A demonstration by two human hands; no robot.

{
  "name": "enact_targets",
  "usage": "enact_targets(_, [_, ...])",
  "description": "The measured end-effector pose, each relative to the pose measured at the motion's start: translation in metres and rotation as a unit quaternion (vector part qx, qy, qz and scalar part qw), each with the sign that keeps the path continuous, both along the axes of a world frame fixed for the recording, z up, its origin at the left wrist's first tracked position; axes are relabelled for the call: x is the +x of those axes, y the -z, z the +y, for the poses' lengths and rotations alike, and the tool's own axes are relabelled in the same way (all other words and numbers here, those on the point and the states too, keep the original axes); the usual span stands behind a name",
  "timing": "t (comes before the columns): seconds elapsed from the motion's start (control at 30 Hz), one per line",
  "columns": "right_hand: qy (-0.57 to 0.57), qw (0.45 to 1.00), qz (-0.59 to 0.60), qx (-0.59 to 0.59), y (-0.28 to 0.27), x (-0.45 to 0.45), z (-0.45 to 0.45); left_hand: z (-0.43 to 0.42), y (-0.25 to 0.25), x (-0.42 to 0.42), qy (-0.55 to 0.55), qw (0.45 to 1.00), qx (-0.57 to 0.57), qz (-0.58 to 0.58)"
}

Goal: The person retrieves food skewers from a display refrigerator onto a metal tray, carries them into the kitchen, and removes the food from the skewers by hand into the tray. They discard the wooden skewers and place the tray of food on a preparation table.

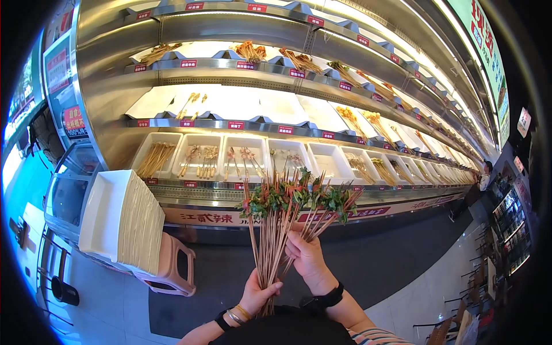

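Low in front of me, my left hand (259, 294) is closed around the lower sticks of a thick bundle of wooden skewers (267, 241). Green leaves and reddish pieces are threaded near the tops. My right hand (307, 256), higher and just to the right, grips a smaller group of the same skewers (315, 225), which fans to the upper right. The two groups touch and cross above my hands. Some sticks hide behind my right fingers. Past the skewer tips lies the bottom shelf row, where a white tray (330, 161) has a bare floor.
A lit metal display rack (230, 72) with several shelves of skewers and red labels spans the front. At left, stacked white trays (138, 224) rest on a pink stool (178, 267). A dark mat (391, 247) covers the floor; another person (485, 175) stands far right.
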State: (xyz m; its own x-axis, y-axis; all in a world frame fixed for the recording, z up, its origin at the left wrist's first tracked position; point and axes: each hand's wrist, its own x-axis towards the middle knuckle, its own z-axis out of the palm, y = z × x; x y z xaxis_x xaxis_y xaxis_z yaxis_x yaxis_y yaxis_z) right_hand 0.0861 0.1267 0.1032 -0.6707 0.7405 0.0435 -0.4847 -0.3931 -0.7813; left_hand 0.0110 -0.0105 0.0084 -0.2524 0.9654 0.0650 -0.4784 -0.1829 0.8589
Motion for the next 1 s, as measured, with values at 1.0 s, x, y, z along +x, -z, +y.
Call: enact_targets(1.0, [-0.022, 0.998, 0.063, 0.005, 0.007, 0.015, 0.002, 0.001, -0.005, 0.004, 0.011, 1.0, -0.005, 0.002])
